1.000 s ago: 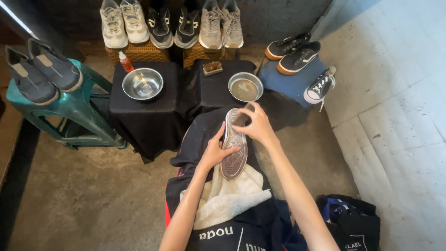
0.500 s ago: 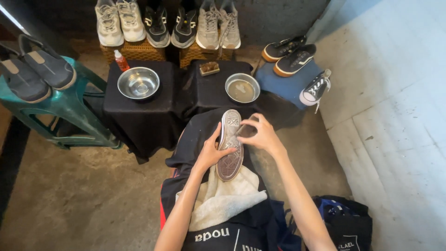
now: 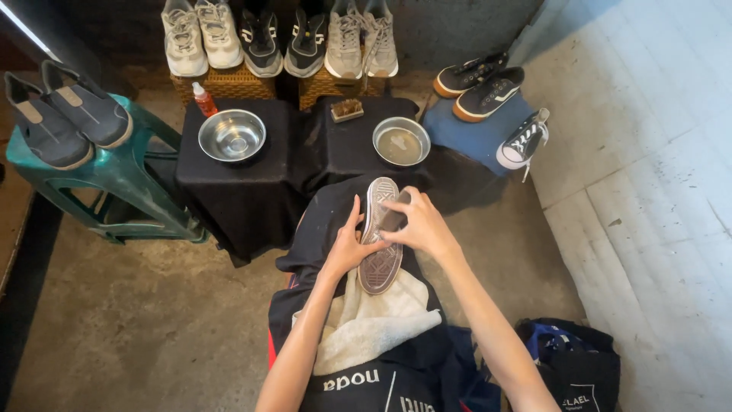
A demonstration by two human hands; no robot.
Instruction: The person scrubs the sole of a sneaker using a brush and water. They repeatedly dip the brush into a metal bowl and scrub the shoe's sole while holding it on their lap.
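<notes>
On the lap, over a white towel point(image 3: 366, 320), lies a shoe point(image 3: 381, 236), sole up. Left hand point(image 3: 343, 248) grips its side; right hand point(image 3: 419, 225) presses a dark brush point(image 3: 394, 219), fingers clenched around it.

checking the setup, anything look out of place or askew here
One thing: the black-and-white high-top sneaker hangs tilted off the edge of the blue-covered stand, unlike the neat black pair behind it. Everything else sits in order.
</notes>
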